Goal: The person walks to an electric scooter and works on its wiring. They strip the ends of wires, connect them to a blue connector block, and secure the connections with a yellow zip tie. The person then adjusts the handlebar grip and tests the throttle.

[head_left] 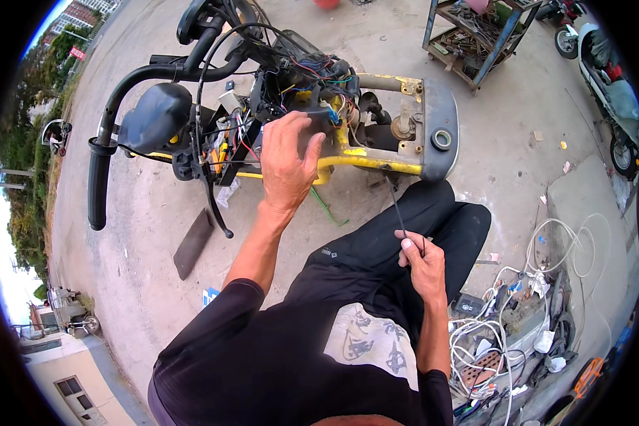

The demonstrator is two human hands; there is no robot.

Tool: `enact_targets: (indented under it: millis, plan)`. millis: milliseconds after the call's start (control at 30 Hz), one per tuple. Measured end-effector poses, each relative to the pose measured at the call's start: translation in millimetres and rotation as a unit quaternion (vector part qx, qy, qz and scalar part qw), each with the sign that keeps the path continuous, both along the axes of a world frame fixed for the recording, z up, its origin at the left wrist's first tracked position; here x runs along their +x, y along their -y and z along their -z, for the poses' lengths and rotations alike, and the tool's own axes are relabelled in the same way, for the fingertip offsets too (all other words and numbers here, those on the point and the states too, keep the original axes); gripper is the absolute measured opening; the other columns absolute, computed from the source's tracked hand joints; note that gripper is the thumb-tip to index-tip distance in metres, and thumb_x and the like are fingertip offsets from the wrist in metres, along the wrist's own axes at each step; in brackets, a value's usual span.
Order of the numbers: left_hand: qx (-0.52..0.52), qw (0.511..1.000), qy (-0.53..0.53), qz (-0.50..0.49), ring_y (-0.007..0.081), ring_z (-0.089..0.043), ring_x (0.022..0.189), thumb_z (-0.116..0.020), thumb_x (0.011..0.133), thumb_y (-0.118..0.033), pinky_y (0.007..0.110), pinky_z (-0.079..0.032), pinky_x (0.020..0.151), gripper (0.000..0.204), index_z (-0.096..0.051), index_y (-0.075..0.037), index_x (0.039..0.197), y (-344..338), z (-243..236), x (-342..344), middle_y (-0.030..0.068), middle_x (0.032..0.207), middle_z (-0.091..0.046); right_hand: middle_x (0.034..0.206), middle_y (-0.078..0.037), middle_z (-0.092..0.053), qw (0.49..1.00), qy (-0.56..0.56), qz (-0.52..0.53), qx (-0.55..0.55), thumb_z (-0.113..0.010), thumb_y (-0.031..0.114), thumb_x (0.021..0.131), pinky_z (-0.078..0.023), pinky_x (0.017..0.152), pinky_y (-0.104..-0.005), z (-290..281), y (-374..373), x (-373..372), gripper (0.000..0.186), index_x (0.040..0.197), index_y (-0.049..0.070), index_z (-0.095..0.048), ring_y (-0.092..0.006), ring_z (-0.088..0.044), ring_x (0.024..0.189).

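A partly stripped electric scooter with a yellow frame stands in front of me, its wiring exposed. My left hand is over the tangled wires, back of the hand up. Its thumb stands apart from the bent fingers, and nothing shows between them; the fingertips are partly hidden. Beside my knees, my right hand is closed around a thin black cable. The cable runs up from this hand to beneath the yellow frame rail near the grey end piece. Where it ends there is hidden.
The black handlebar and brake lever reach out at left. A dark flat panel lies on the ground. At right are coiled white cables amid scraps, a metal cart with parts, and another scooter.
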State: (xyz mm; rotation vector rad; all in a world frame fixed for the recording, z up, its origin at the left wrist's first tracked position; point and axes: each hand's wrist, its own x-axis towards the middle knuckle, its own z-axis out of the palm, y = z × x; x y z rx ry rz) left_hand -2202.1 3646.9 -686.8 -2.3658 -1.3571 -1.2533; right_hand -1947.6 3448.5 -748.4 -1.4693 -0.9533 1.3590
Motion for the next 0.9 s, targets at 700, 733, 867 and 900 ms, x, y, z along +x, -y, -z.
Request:
enact_targets:
  millis: [700,733,867,900]
  plan:
    - [-0.298,0.915,-0.162,-0.219,0.0358,-0.076,0.091,-0.079,0.085,-0.037,0.044,-0.057,0.085,0.036,-0.080,-0.008,0.106,-76.4,-54.0,45.7,0.0136,0.093,-0.080,0.071,-0.019,-0.065,0.994,0.088,-0.011,0.068,-0.065,0.020,0.098,-0.052,0.068,-0.0374,-30.8,-146.4,5.0,0.027,0.113,-0.001,-0.076,-0.0221,-0.063,0.063]
    - [-0.294,0.914,-0.165,-0.225,0.0358,-0.076,0.091,-0.078,0.085,-0.037,0.044,-0.057,0.085,0.035,-0.080,-0.008,0.105,-77.3,-51.7,46.1,0.0138,0.093,-0.080,0.073,-0.020,-0.067,0.993,0.095,-0.008,0.072,-0.064,0.020,0.098,-0.052,0.069,-0.0384,-29.7,-151.4,1.9,0.028,0.113,-0.001,-0.076,-0.0248,-0.065,0.065]
    - [-0.279,0.912,-0.179,-0.240,0.0363,-0.076,0.089,-0.077,0.086,-0.036,0.045,-0.057,0.084,0.032,-0.079,-0.007,0.100,-82.7,-45.8,49.2,0.0153,0.091,-0.079,0.082,-0.022,-0.072,0.992,0.105,-0.005,0.072,-0.064,0.021,0.097,-0.055,0.076,-0.0430,-23.3,-167.0,-5.9,0.028,0.112,0.001,-0.077,-0.0366,-0.073,0.078]
    - [-0.277,0.911,-0.183,-0.243,0.0365,-0.076,0.088,-0.076,0.086,-0.035,0.046,-0.056,0.083,0.031,-0.078,-0.007,0.099,-83.2,-44.0,49.5,0.0158,0.090,-0.079,0.083,-0.022,-0.073,0.991,0.109,-0.007,0.071,-0.064,0.022,0.097,-0.055,0.077,-0.0432,-19.8,-168.5,-7.6,0.028,0.111,0.001,-0.077,-0.0370,-0.073,0.078]
